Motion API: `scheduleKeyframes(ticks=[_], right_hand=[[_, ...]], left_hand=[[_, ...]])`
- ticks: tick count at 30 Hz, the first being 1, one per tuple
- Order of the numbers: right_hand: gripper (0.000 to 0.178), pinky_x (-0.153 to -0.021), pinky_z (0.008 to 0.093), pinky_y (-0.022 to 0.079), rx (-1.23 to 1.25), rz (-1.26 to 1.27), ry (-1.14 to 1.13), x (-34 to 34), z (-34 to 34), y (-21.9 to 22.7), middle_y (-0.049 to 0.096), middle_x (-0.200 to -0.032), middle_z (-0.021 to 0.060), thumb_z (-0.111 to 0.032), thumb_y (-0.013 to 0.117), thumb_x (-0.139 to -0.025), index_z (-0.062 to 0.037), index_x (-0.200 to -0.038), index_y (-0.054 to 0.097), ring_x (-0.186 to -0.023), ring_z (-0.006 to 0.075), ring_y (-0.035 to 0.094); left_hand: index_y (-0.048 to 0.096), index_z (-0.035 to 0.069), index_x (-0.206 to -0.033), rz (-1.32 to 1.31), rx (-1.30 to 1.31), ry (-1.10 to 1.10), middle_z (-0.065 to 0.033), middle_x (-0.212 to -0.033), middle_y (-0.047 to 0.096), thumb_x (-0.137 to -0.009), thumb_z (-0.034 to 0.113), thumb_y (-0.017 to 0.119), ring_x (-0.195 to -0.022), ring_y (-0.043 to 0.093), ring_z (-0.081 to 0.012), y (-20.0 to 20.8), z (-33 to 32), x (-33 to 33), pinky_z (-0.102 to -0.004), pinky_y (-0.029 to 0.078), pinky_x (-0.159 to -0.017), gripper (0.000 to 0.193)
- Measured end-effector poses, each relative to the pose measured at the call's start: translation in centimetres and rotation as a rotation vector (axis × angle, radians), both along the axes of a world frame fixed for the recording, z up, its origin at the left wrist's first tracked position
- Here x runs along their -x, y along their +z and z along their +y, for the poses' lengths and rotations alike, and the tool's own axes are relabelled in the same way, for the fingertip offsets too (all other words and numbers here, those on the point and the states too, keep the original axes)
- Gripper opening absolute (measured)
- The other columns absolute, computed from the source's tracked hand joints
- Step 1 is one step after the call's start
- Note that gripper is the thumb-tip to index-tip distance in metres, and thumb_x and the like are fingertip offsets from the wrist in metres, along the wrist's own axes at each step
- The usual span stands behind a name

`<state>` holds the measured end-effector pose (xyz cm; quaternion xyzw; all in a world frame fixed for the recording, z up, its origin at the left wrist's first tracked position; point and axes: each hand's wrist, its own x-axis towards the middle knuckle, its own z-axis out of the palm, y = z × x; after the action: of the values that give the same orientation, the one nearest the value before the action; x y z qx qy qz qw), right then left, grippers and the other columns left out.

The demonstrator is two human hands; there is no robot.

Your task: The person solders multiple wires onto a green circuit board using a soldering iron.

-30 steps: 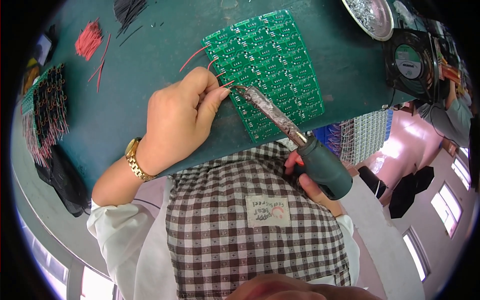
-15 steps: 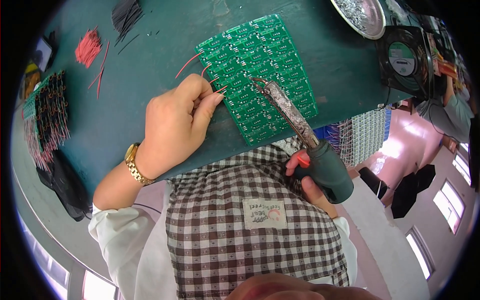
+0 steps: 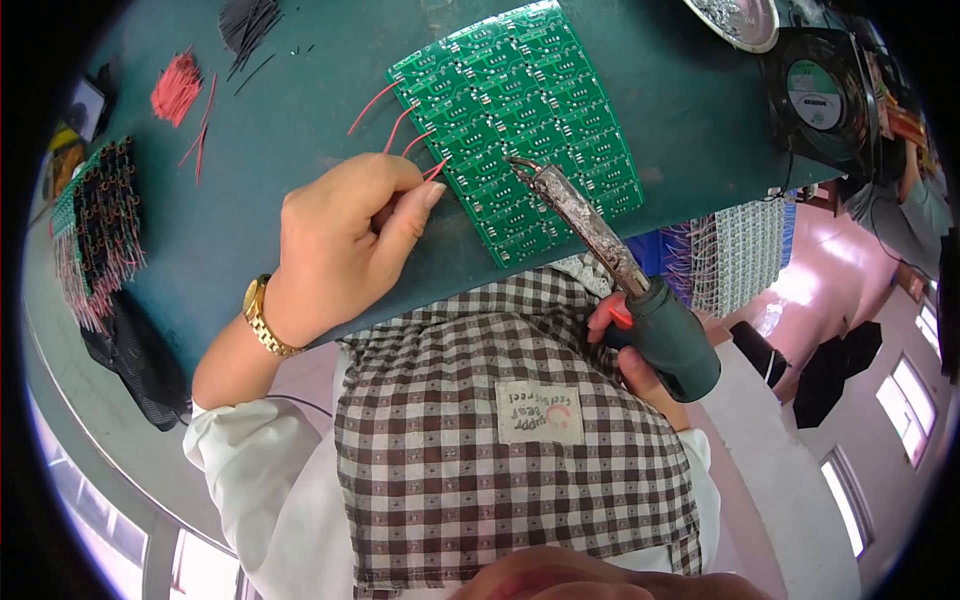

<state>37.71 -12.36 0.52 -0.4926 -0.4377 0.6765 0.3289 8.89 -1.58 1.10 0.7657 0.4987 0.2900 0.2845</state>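
Note:
A green circuit board panel (image 3: 535, 110) lies on the green table, and several short red wires (image 3: 398, 124) stick out from its left edge. My left hand (image 3: 355, 230) is beside that edge, thumb and forefinger pinched on a red wire (image 3: 434, 171) whose end meets the board. In my right hand (image 3: 636, 362) is a soldering iron (image 3: 664, 330) with a dark green handle and a worn metal barrel. Its bent tip lies over the middle of the panel; whether it touches cannot be seen. Most of the right-hand fingers are hidden behind the handle.
Piles of red wires (image 3: 177, 90) and black wires (image 3: 247, 28) lie at the far left. Wired boards (image 3: 100, 215) hang over the left edge, more boards (image 3: 745, 250) stand right of the table. A fan (image 3: 822, 105) and a metal bowl (image 3: 742, 38) are at the far right.
The view has shifted slightly, with the panel higher in it. My left fingers have drawn back a little from the board. The iron's tip stays over the panel.

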Motion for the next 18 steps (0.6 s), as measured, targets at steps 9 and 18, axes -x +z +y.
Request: scheduleKeyframes(ticks=[9, 18], right_hand=[[0.032, -0.071, 0.0266, 0.049, -0.05, 0.049, -0.048, 0.8, 0.3, -0.6, 0.062, -0.091, 0.0082, -0.015, 0.062, -0.077, 0.0012, -0.104, 0.059, -0.076, 0.0148, 0.061], [0.038, -0.074, 0.03, 0.048, -0.025, 0.044, 0.046, 0.6, 0.9, -0.1, 0.059, -0.096, 0.0102, -0.023, 0.063, -0.081, -0.0022, -0.112, 0.055, -0.083, 0.0175, 0.058]], left_hand=[[0.065, 0.005, -0.081, -0.009, 0.042, 0.082, -0.0045, -0.077, 0.054, -0.076, 0.007, 0.071, -0.062, 0.053, -0.0139, -0.8, 0.5, -0.1, -0.0263, 0.043, -0.052, 0.008], [0.064, 0.006, -0.079, 0.058, -0.001, 0.089, -0.0023, -0.077, 0.054, -0.075, 0.009, 0.07, -0.06, 0.054, -0.0166, -1.2, 0.5, -0.7, -0.0286, 0.043, -0.051, 0.008]])
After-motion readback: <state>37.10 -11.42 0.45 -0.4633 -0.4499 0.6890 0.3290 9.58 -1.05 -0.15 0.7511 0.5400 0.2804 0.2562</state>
